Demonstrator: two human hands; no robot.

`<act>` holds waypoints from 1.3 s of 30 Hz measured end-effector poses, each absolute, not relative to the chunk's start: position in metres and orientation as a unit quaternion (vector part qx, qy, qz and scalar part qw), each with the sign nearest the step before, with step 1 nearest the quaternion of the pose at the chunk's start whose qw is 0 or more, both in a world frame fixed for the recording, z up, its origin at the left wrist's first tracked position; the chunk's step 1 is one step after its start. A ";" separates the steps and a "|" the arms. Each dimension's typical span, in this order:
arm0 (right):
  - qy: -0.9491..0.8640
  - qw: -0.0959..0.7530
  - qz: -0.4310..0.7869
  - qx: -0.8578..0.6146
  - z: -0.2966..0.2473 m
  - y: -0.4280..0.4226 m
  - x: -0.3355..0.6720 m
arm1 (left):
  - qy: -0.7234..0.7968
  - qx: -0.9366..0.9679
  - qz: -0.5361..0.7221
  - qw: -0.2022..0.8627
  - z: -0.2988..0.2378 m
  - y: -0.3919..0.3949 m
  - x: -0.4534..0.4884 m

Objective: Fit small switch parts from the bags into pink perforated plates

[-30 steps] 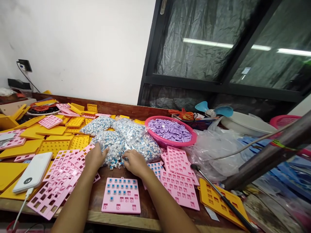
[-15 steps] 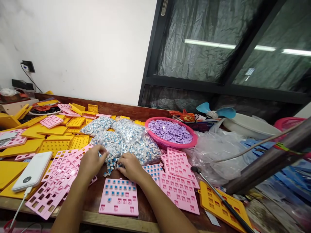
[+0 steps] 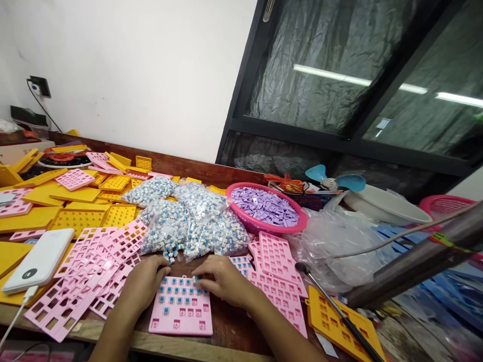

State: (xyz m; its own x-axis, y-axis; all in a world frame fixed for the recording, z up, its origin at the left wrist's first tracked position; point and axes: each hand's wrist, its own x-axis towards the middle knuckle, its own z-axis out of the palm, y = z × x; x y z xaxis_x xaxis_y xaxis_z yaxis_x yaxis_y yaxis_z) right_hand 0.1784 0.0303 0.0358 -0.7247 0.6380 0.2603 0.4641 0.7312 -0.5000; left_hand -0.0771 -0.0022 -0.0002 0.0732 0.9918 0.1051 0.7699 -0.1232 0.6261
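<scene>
A pink switch plate (image 3: pixel 181 314) lies flat near the table's front edge, its upper rows filled with blue switches. My left hand (image 3: pixel 143 284) rests at the plate's upper left corner, fingers curled over something I cannot make out. My right hand (image 3: pixel 224 279) hovers over the plate's upper right edge, pinching a small blue switch at its fingertips. Just behind both hands sits a heap of clear bags full of blue-and-white switches (image 3: pixel 188 218), with a few loose switches (image 3: pixel 170 258) spilled in front.
Empty pink frames (image 3: pixel 81 279) lie to the left, more pink plates (image 3: pixel 279 271) to the right. Yellow plates (image 3: pixel 77 216) cover the far left. A white power bank (image 3: pixel 35 261), a pink basket of purple keycaps (image 3: pixel 266 206), crumpled plastic (image 3: pixel 335 236) and a dark rod (image 3: pixel 339 314) surround the work area.
Both hands have drawn back from the bag of switches toward me and now sit at the top edge of the pink plate. The camera tilted slightly.
</scene>
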 end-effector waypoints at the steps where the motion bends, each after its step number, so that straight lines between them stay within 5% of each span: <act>1: -0.900 0.222 0.213 -0.307 0.033 0.028 0.181 | 0.632 0.698 0.269 0.204 -0.001 -0.003 -0.077; 6: -0.899 0.230 0.226 -0.295 0.035 0.021 0.189 | 0.614 0.680 0.374 0.140 0.003 -0.019 -0.077; 17: -0.950 0.056 0.104 -0.288 0.053 -0.013 0.180 | 0.495 0.715 0.400 0.291 0.012 -0.068 -0.078; 39: -0.917 0.144 0.162 -0.336 0.029 -0.012 0.173 | 0.471 0.836 0.271 0.080 -0.009 -0.074 -0.043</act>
